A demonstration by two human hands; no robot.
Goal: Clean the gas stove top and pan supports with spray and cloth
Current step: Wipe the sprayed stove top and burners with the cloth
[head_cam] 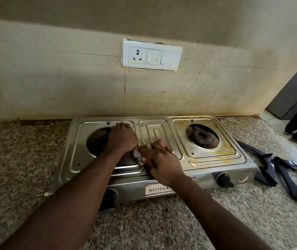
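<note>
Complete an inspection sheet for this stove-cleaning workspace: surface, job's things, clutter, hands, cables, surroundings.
Surface: speckled counter, stove on it.
Job's things: stove top stained yellow round the right burner; supports off, on the counter to its right; cloth on the top; no spray seen.
Clutter: nothing seen.
Hands: left hand presses on the top; right hand holds the cloth.
Cables: nothing seen; brass gas inlet at the stove's left.
Surroundings: socket plate on stained wall; someone's feet at right.
</note>
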